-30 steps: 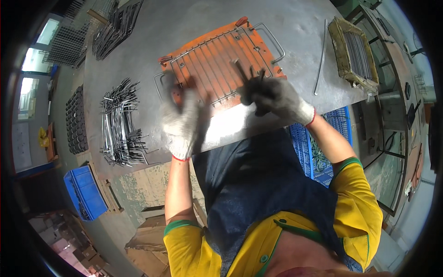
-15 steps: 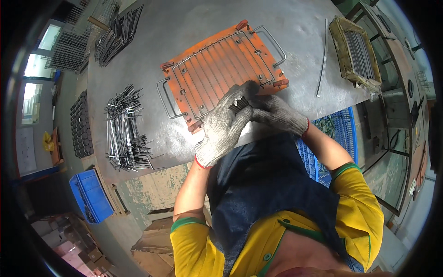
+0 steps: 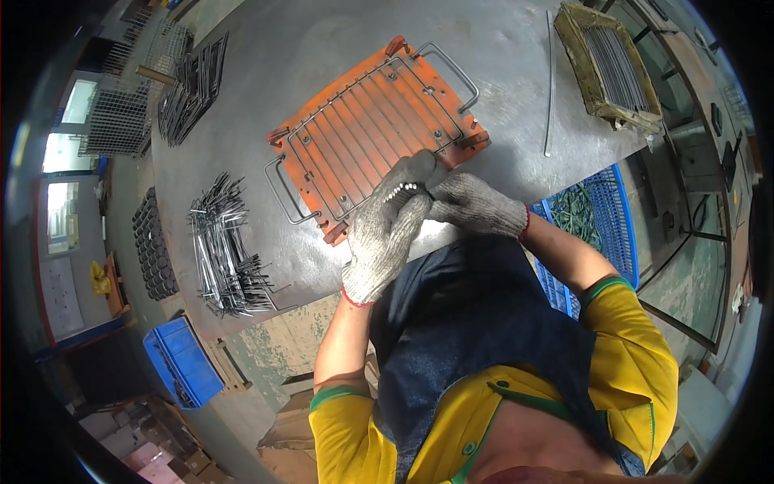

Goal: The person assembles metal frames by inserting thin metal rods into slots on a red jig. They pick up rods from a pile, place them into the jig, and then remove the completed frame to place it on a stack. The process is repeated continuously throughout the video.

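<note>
My left hand (image 3: 387, 222), in a grey knitted glove, is closed around a bundle of thin metal rods (image 3: 401, 190) whose bright ends poke out between its fingers. My gloved right hand (image 3: 477, 206) meets it from the right, fingers bent against the bundle; their tips are partly hidden. Just beyond both hands lies an orange jig plate (image 3: 322, 105) on the metal table. It carries a wire frame (image 3: 278, 194) with looped handles at two sides and several parallel rods (image 3: 367, 121) laid across it.
Bent wire pieces (image 3: 226, 250) are heaped at left, dark wire frames (image 3: 193, 89) beyond them. At right are a long strip (image 3: 550, 89) and a box (image 3: 592, 97) of straight rods. Below the table's right edge stands a blue basket (image 3: 621, 218); a blue bin (image 3: 181, 363) stands lower left.
The view has shifted, so the table things sit at a different angle. Both hands stay together at the rods, whose ends now show as a more even row.
</note>
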### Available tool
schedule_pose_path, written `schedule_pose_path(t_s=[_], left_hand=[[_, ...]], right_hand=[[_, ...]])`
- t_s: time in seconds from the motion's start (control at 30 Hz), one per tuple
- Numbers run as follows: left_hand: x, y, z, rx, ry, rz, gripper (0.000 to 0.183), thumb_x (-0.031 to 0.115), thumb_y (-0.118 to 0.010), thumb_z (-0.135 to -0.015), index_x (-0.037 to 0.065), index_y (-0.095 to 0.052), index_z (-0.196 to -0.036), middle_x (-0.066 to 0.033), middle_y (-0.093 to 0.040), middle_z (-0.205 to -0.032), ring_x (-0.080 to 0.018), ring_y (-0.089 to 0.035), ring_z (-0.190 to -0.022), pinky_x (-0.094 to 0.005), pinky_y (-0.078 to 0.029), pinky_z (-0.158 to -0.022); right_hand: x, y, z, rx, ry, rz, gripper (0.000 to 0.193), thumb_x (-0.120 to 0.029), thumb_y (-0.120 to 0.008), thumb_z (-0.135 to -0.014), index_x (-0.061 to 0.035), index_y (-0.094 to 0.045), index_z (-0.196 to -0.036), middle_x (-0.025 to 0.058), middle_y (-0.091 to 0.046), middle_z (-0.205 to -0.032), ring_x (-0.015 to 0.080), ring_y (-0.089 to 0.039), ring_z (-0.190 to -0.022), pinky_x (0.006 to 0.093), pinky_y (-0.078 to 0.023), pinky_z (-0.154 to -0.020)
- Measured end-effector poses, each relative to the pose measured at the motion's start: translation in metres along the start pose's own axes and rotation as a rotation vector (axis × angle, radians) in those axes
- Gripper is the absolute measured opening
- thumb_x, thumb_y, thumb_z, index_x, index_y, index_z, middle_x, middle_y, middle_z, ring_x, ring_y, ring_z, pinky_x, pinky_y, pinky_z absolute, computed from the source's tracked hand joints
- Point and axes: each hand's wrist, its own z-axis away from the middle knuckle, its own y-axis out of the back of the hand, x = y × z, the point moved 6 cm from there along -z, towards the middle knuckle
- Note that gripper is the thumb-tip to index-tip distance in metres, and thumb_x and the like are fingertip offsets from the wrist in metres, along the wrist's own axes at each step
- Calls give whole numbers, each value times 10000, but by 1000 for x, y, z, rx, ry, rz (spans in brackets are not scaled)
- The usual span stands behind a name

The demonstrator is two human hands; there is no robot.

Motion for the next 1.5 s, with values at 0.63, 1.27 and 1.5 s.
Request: schedule_pose_path(t_s=[0.63,1.27,1.5], left_hand=[[-11,-4,-77,-12,11,973,288,165,-569,-956,-73,-542,-1116,-135,-640,-908,-189,-647,-776,-277,-538,-624],[-34,41,-157,-75,369,43,308,282,-612,-936,-25,-643,-942,-137,-679,-779,-235,-689,-737,-329,-530,-594],[3,49,-151,243,-54,-814,444,444,-632,-866,5,-654,-930,-166,-697,-801,-336,-685,-798,-446,-517,-723]], right_hand=[[49,-53,-24,-363,-211,-1625,334,-282,-616,-923,-55,-578,-1166,103,-668,-961,244,-676,-883,359,-551,-737],[40,21,-61,142,197,-146,284,-181,-438,-994,11,-535,-1178,103,-606,-999,168,-618,-803,275,-522,-639],[32,27,-61,139,121,-251,99,-65,-496,-941,-59,-514,-843,-5,-466,-684,70,-491,-591,239,-456,-502]])
